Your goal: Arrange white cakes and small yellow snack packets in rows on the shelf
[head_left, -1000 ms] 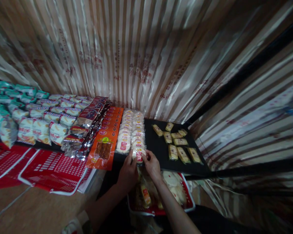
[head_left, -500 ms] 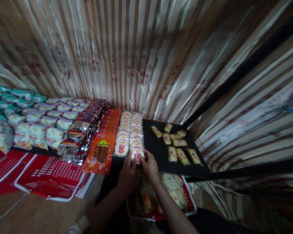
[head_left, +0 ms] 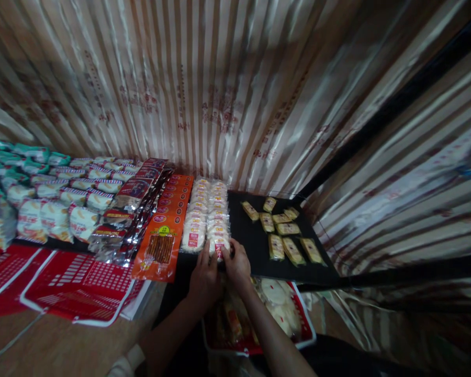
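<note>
Two rows of round white snacks in clear wrappers (head_left: 196, 220) lie on the black shelf (head_left: 251, 251). At the near end of the right-hand row, my left hand (head_left: 206, 269) and my right hand (head_left: 237, 264) close in from either side on the front white packet (head_left: 220, 247), which has a red label. Fingertips of both hands press on its near edge. Left of the rows lies an orange packet of brown sticks (head_left: 163, 235). Several small yellow packets (head_left: 282, 230) are scattered to the right on the shelf.
Below my forearms stands a red basket (head_left: 308, 327) with white rims, holding white packets. Red baskets (head_left: 78, 285) also stand at the left. Dark red foil bags (head_left: 131, 204) and puffed white-and-green bags (head_left: 35, 183) fill the left shelf. A striped curtain (head_left: 204, 94) hangs behind.
The view has shifted slightly. Both hands stay at the front white packet, with their fingers in nearly the same grip.
</note>
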Demonstrator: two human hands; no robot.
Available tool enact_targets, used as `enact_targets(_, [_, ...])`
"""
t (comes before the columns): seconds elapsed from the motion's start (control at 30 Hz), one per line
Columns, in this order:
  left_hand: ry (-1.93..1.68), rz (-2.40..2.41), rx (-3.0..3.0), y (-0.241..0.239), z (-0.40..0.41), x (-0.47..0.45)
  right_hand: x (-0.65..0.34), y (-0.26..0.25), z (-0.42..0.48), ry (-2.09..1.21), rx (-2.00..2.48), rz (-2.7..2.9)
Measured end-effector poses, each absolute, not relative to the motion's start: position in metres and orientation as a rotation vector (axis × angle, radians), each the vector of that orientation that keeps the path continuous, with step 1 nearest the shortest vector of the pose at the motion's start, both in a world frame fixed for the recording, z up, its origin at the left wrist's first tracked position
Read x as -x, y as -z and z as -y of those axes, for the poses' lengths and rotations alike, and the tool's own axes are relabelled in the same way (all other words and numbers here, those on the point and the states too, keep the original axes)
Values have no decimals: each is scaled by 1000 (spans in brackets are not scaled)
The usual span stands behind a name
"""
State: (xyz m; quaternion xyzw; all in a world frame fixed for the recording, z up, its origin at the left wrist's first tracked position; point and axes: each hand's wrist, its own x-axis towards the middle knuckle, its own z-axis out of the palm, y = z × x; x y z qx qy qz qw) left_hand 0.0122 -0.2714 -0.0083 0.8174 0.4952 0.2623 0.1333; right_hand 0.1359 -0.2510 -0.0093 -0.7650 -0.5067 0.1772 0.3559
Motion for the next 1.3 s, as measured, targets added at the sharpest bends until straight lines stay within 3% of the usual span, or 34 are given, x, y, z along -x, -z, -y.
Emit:
enact_targets(0.17, [-729,-1495,-2336,1,278,-13,-135,14,261,-493,1842,1232])
enact_targets(0.4, [-720,-1288,-2373,7,303,-8,-157,26,319,-270,1737,1280])
enact_targets(0.53, [-459,-1015,-2416,24,329,-14,-180,49,356,-201,1787,1439])
enact_targets(0.8, [-52,-1132,-2256,54,338,-44,-190,92,383,-33,1889,1697])
enact_targets(1.3, [-22,-1174,-2233,60,335,-41,-186,71,378,-224,1914,1529])
